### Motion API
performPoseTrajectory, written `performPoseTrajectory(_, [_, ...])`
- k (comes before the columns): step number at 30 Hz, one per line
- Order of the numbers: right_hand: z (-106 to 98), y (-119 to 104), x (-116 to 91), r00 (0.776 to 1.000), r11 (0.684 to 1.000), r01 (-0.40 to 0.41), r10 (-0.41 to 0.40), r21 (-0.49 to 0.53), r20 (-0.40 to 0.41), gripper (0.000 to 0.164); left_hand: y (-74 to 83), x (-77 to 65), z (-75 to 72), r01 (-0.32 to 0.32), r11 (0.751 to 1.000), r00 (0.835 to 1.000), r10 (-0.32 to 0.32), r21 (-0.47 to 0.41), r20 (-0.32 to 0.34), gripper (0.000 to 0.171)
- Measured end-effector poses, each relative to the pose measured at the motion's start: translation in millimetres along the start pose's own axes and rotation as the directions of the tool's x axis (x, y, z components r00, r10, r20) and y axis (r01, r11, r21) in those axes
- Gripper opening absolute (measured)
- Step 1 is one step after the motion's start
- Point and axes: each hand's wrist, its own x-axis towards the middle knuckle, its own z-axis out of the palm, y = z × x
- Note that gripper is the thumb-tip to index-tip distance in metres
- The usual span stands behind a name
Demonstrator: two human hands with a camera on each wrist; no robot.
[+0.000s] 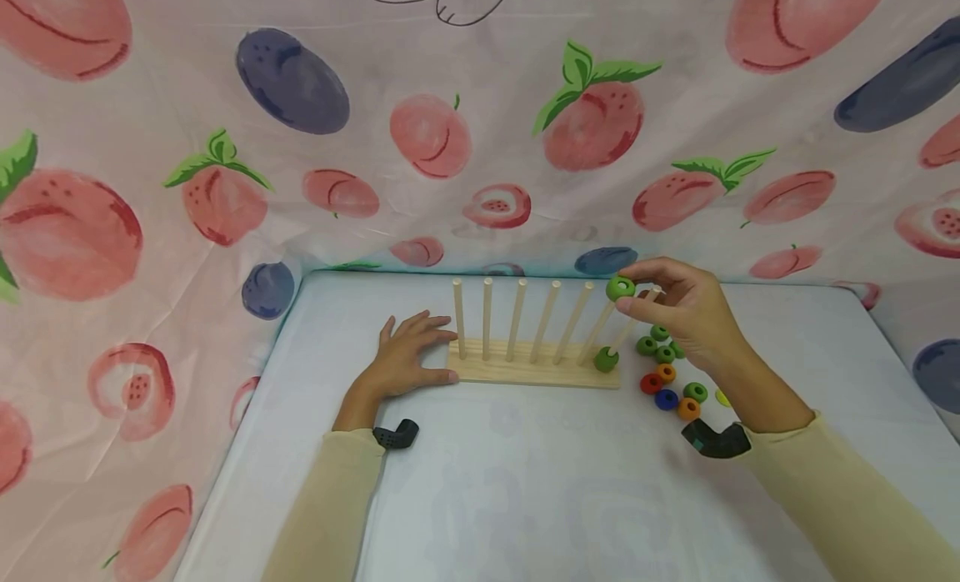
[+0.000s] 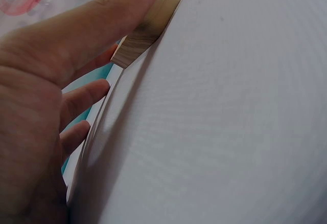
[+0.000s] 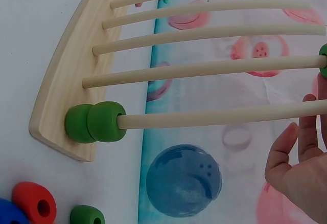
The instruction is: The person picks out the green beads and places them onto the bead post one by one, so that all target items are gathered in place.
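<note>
A wooden rack (image 1: 525,371) with a row of upright pegs stands on the table. My left hand (image 1: 405,357) rests at its left end, thumb on the front corner, fingers spread and fairly straight. In the left wrist view, the thumb (image 2: 102,19) lies over the wooden end. My right hand (image 1: 686,311) pinches a green bead (image 1: 620,288) between thumb and fingers, at the top of the second peg from the right. Only the edge of that bead shows in the right wrist view. Two stacked green beads (image 3: 104,121) sit at the bottom of the rightmost peg (image 3: 219,117).
Loose beads lie right of the rack: several green beads (image 1: 664,354), a red bead (image 1: 651,383), a blue bead (image 1: 666,399), orange beads (image 1: 688,409) and a yellow bead (image 1: 722,397) partly behind the right wrist. A fruit-patterned cloth (image 1: 427,215) hangs behind the white table (image 1: 525,482).
</note>
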Motion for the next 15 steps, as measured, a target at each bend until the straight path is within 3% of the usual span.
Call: performPoseTrajectory(15, [2.3, 2.2, -2.3, 1.0, 0.997, -0.021, 0.02, -0.077, -0.008, 0.027, 0.6, -0.4, -0.4, -0.013, 1.0, 1.0, 0.013, 0.0, -0.009, 0.072])
